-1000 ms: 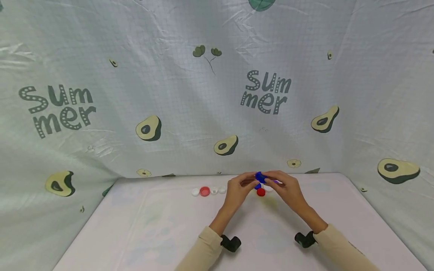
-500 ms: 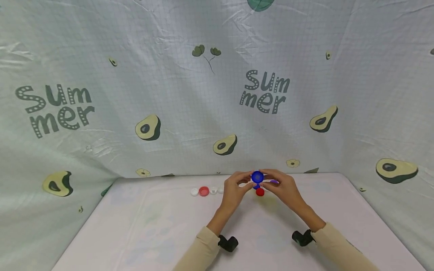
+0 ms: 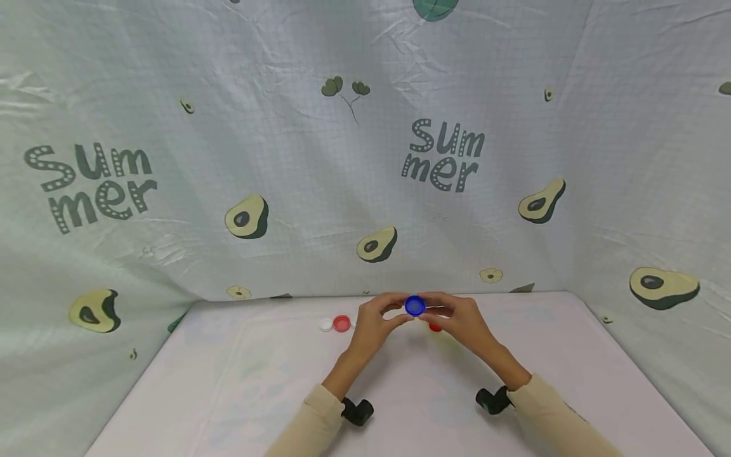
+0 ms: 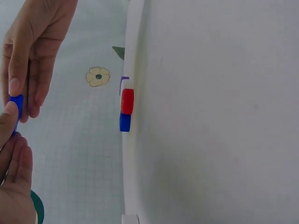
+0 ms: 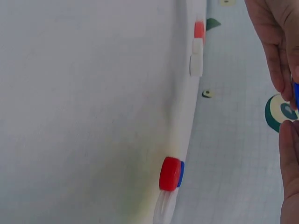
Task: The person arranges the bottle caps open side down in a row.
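In the head view a blue bottle cap [image 3: 415, 306] is held up over the far part of the table, its round rim facing me. My left hand [image 3: 372, 322] pinches it from the left between thumb and fingers. From the right, the fingers of my right hand [image 3: 461, 319] grip the opposite edge. Seen edge-on in the left wrist view, the blue cap [image 4: 17, 108] sits between the fingertips of both hands. In the right wrist view only a sliver of it shows at the frame's border.
A red cap [image 3: 435, 327] lies behind the right hand, beside another blue cap [image 4: 125, 122] and a white cap [image 4: 124, 85]. Further left are a white cap [image 3: 325, 324] and a red ring-shaped cap [image 3: 341, 324]. A patterned curtain [image 3: 308, 254] hangs behind the table's far edge.
Both hands have moved left with the blue cap, away from the right group of caps. The cap has turned from tilted to facing me.
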`<state>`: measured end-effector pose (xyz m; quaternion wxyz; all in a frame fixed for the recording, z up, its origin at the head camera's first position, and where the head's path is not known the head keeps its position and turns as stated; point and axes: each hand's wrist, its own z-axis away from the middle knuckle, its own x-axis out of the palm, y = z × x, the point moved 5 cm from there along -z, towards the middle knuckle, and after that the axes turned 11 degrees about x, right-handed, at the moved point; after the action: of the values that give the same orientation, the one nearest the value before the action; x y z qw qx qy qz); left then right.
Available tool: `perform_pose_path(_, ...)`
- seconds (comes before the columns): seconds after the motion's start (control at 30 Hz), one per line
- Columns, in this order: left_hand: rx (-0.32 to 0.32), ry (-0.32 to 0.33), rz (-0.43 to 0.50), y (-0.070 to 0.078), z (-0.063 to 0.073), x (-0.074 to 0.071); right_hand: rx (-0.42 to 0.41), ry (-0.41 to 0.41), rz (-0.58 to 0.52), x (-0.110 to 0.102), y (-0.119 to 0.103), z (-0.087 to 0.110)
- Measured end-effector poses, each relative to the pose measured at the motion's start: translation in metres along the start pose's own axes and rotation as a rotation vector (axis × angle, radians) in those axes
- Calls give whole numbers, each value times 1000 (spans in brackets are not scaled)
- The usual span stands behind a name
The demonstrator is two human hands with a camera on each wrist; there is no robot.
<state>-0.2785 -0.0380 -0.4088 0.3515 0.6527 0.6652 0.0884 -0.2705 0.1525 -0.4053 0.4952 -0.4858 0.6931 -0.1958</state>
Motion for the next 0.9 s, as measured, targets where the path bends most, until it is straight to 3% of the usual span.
perform_pose_path(0.3,-41,-16,-29,-2,12,-32,23,-67,-49,30,-7,-9)
perform_pose_path(0.57,-23,-27,-61,-1,21,-58,42,-124,-100,55,-17,-18)
perform_pose_path(0.9,-92,-32,-89,-4,31,-82,95,-150,-139,78,-25,-26)
